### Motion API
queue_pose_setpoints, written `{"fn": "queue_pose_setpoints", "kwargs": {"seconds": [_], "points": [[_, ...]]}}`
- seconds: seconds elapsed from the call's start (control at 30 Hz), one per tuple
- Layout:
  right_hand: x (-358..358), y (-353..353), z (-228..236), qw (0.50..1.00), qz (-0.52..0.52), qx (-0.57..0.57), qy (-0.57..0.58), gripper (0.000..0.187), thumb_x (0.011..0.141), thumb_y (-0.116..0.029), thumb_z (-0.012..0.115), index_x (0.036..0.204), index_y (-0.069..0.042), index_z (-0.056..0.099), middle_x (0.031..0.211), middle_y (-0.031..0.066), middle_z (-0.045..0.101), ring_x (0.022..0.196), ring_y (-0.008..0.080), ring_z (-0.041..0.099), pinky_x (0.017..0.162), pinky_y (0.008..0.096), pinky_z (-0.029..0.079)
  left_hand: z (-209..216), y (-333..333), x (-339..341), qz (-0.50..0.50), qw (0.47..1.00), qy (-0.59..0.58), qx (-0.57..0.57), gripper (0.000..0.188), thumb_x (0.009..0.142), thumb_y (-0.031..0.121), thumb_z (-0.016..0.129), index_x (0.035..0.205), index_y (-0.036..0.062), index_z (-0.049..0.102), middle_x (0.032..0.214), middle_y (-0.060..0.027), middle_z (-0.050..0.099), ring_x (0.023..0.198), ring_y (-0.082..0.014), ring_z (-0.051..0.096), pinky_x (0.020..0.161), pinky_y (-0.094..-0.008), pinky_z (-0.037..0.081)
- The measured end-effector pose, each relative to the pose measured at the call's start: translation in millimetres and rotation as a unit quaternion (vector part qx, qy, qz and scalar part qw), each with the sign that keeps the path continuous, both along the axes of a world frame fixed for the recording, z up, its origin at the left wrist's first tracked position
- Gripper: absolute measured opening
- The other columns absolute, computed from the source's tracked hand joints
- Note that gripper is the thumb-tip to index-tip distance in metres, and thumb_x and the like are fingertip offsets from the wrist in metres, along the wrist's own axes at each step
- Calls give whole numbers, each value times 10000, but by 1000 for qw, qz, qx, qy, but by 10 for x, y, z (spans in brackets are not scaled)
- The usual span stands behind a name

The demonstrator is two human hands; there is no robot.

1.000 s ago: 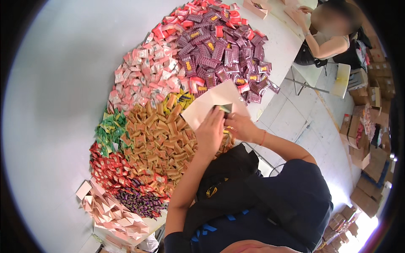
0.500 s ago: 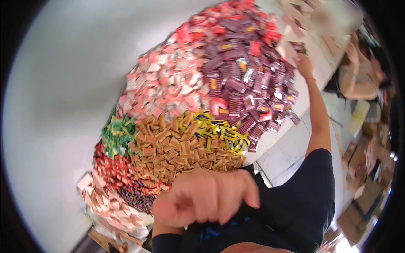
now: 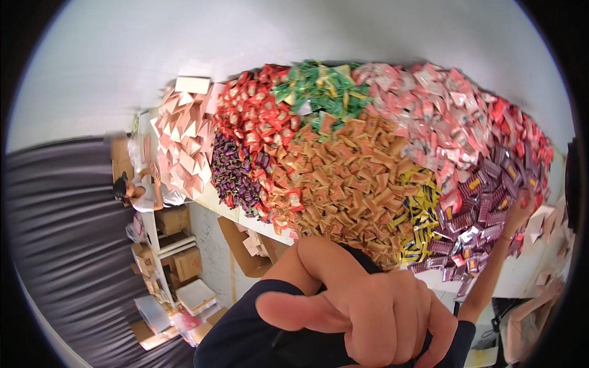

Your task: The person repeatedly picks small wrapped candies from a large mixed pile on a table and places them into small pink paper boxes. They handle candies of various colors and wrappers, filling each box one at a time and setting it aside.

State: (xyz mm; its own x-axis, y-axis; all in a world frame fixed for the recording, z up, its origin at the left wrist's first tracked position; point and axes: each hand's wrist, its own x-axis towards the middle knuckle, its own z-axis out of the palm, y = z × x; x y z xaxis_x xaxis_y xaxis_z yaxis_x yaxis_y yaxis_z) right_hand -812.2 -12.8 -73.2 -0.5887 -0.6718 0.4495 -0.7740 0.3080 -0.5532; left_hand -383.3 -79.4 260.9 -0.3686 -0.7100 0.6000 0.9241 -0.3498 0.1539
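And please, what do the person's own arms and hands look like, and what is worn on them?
The sleeves are short and dark navy, with bare forearms below them. The left hand and the right hand wear no gloves.

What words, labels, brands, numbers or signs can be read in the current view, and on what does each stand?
None can be quoted reliably.
Purple checked rectangular wrappers: print too small.
Tan oblong wrappers: reddish print, too small.
Glossy red plastic packets: pale marks, too small.
Pale pink plastic packets: marks too small.
Brown cardboard box on the shelf: faint marks, too blurred.
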Motion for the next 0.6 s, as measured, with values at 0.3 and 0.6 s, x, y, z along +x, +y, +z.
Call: {"fn": "queue_pose_setpoints", "kwargs": {"seconds": [0.3, 0.6], "points": [[3800, -677, 467, 899, 260, -64, -348, 291, 935, -47, 567, 1225, -24, 563, 1268, 72, 534, 1038, 141, 563, 836, 256, 466, 16, 17, 1869, 125, 978, 26, -165, 702, 828, 793, 360, 541, 156, 420, 515, 5, 426, 432, -194, 447, 717, -307, 462], [5510, -51, 624, 889, 169, 69, -420, 216, 943, -88, 579, 1150, -26, 595, 1016, 31, 608, 884, 92, 570, 755, 215, 453, -2533, -3067, 6698, 580, 73, -811, -29, 587, 776, 380, 701, 1217, 35, 520, 1202, -166, 553, 1194, -325, 469, 1027, -451, 339]]}}
